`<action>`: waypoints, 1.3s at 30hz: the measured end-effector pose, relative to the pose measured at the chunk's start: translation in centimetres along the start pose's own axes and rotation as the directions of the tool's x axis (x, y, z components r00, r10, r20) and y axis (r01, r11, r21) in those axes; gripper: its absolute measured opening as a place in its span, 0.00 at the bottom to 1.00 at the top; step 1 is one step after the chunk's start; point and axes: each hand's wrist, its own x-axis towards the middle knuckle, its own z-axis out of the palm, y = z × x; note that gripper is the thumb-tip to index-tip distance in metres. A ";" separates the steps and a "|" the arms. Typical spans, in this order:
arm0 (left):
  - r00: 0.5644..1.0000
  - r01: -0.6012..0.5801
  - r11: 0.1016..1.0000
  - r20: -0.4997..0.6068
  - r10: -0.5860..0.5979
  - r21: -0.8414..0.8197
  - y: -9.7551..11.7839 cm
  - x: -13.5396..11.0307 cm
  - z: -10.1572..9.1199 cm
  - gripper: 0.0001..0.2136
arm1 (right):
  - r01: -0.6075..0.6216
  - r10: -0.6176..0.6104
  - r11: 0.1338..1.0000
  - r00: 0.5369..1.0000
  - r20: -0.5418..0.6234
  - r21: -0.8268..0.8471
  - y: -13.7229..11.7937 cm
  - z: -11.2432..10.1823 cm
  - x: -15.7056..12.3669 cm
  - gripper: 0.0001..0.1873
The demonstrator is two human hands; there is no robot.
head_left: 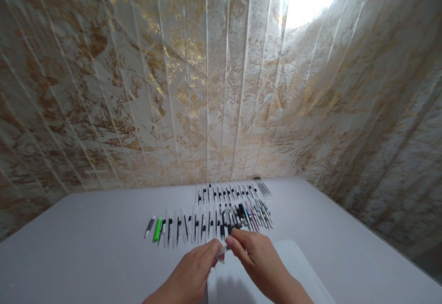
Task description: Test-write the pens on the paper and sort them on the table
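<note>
My left hand (pixel 198 267) is closed around a whitish, slim pen (pixel 223 250), with its fingers mostly hidden beneath. Thumb and fingers of my right hand (pixel 250 253) pinch the other end of the same pen, where a small dark part shows. Both hands hover over the near edge of a white paper sheet (pixel 293 260). Just beyond them lies a row of clear pen parts with dark refills and caps (pixel 196 226). A cluster of black, pink and pale pens (pixel 253 214) continues that row to the right.
At the row's left end lie a bright green pen or marker (pixel 157 229) and a grey-and-white pen (pixel 149 227). Farther back, a second row of clear pieces with black bits (pixel 228 192) ends at several dark thin sticks (pixel 264 187). A gold-patterned curtain (pixel 179 88) borders the white table (pixel 103 239).
</note>
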 end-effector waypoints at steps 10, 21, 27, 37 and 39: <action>0.998 -0.044 0.994 -0.043 0.049 0.099 0.2 0.5 0.6 0.11 | -0.060 0.060 0.998 0.998 0.000 -0.023 0.4 0.7 0.0 0.23; 0.985 -0.067 0.953 -0.134 0.111 0.297 -1.1 0.7 2.1 0.15 | -0.098 0.100 0.995 0.994 -0.053 0.031 0.7 1.1 -0.4 0.25; 0.991 0.003 0.979 -0.132 0.025 0.202 -0.9 0.7 2.6 0.11 | 0.029 -0.022 0.998 0.992 -0.122 0.052 0.8 1.6 -0.6 0.16; 0.989 0.054 0.996 -0.136 -0.064 -0.077 0.8 0.6 2.4 0.07 | -0.047 0.097 0.850 0.993 -0.069 0.524 0.9 3.0 -0.3 0.22; 0.990 0.068 0.994 -0.118 -0.078 -0.087 1.3 0.5 1.7 0.06 | -0.034 0.089 0.861 0.992 -0.084 0.508 0.8 2.4 -0.1 0.23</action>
